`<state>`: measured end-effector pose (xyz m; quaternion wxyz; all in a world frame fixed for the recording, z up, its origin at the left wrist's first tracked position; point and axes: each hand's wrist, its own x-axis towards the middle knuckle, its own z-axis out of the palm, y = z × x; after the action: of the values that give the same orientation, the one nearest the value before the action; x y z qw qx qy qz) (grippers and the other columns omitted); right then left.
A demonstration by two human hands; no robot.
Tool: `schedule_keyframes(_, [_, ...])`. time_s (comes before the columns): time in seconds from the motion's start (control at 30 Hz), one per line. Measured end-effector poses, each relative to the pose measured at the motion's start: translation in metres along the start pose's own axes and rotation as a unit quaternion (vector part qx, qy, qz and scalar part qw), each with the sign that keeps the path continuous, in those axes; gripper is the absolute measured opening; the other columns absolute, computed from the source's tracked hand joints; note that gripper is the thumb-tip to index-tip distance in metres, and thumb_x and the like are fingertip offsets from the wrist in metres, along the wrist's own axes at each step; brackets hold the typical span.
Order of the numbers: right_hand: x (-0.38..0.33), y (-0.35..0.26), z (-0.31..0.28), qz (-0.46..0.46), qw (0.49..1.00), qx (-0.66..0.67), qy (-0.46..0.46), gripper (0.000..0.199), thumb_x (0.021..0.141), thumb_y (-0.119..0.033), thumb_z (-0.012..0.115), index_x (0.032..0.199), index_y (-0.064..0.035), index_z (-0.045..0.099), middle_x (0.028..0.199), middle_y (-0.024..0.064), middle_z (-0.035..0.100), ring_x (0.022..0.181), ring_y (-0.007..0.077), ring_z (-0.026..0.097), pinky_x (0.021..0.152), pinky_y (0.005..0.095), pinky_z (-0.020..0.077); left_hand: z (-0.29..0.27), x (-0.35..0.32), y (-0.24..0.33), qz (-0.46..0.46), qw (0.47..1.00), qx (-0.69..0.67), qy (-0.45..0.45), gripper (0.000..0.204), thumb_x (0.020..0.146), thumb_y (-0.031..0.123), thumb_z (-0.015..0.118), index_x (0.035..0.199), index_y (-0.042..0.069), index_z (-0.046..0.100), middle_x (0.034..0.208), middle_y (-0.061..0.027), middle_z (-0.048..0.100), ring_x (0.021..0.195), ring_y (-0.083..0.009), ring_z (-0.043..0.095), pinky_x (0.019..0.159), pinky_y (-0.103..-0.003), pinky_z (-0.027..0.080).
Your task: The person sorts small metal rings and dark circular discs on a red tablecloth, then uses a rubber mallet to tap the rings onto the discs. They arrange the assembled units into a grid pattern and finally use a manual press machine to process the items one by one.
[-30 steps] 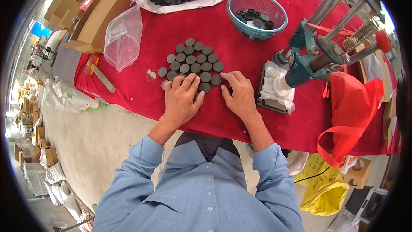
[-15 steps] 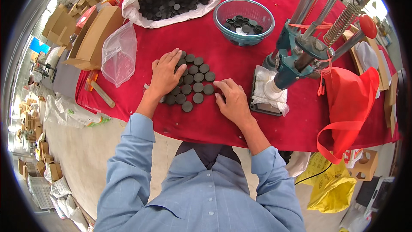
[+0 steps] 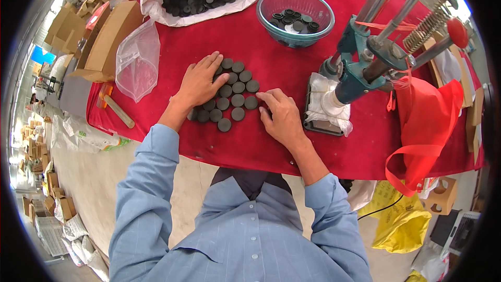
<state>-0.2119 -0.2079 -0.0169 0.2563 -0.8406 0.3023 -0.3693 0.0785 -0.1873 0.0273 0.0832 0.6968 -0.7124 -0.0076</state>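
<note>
Several flat black discs [image 3: 237, 100] lie in a loose single-layer cluster on the red cloth. My left hand [image 3: 201, 82] rests flat along the cluster's left side, fingers stretched out together and thumb apart, covering some of the discs. At the right side of the cluster is my right hand [image 3: 282, 115], its fingers slightly bent and its index fingertip close beside the edge discs. I see nothing held in either hand. Just right of my right hand stands a green hand press [image 3: 352, 90] with a white-wrapped base.
A white sack [image 3: 151, 5] of black discs lies open at the back. Beside it stands a clear bowl [image 3: 295, 43] with black round parts. Leftward are a plastic bag [image 3: 136, 62], a hammer [image 3: 119, 110] and a cardboard box [image 3: 112, 42]. A red bag [image 3: 425, 120] hangs at the right.
The view has shifted slightly. My left hand has edged a little right and hides one more disc at the top of the cluster. My right hand and the visible discs have barely moved.
</note>
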Motion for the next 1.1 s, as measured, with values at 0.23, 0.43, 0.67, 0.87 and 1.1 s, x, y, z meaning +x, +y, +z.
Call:
schedule_keyframes(0.23, [0.001,0.000,0.001,0.000,1.000,0.001,0.002,0.036,0.089,-0.005,0.077,0.124,-0.0054,0.072,0.112,0.0113,0.068,0.105,0.0321,0.070,0.088,0.0458,0.0524,0.000,-0.044,-0.021,0.007,0.993,-0.049,0.110,0.064,0.105,0.026,0.066,0.163,0.006,0.048,0.167,-0.0151,0.051,0.158,-0.0342,0.043,0.127,-0.055,0.033])
schedule_keyframes(0.43, [-0.002,0.001,0.001,0.004,1.000,0.005,-0.001,0.037,0.088,-0.004,0.077,0.124,-0.0056,0.072,0.113,0.0112,0.068,0.105,0.0323,0.070,0.086,0.0458,0.0519,0.008,-0.047,0.002,0.034,0.996,0.028,0.082,0.058,0.107,0.029,0.064,0.161,0.010,0.054,0.166,-0.0108,0.055,0.161,-0.0296,0.040,0.129,-0.058,0.025])
schedule_keyframes(0.67, [-0.001,0.002,0.001,-0.004,1.000,-0.004,0.004,0.037,0.088,-0.004,0.078,0.124,-0.0052,0.072,0.112,0.0113,0.068,0.104,0.0322,0.070,0.086,0.0461,0.0518,0.012,-0.053,0.005,0.018,0.994,0.080,0.069,0.058,0.109,0.037,0.060,0.161,0.013,0.054,0.167,-0.0079,0.054,0.161,-0.0290,0.039,0.130,-0.063,0.020])
schedule_keyframes(0.87, [-0.002,0.001,-0.001,0.006,1.000,0.001,0.005,0.036,0.087,-0.004,0.078,0.123,-0.0054,0.072,0.111,0.0111,0.068,0.103,0.0315,0.070,0.086,0.0461,0.0525,0.002,-0.050,0.007,-0.007,0.992,0.015,0.124,0.061,0.105,0.027,0.067,0.161,0.009,0.053,0.166,-0.0132,0.054,0.159,-0.0323,0.043,0.130,-0.059,0.026])
schedule_keyframes(1.1, [0.002,-0.002,-0.002,0.000,1.000,-0.002,0.008,0.035,0.087,-0.004,0.078,0.122,-0.0054,0.073,0.110,0.0108,0.068,0.103,0.0316,0.070,0.087,0.0461,0.0528,-0.015,-0.062,-0.042,-0.052,0.968,-0.066,0.236,0.057,0.101,0.013,0.070,0.156,0.004,0.058,0.160,-0.0198,0.059,0.149,-0.0365,0.054,0.122,-0.049,0.040])
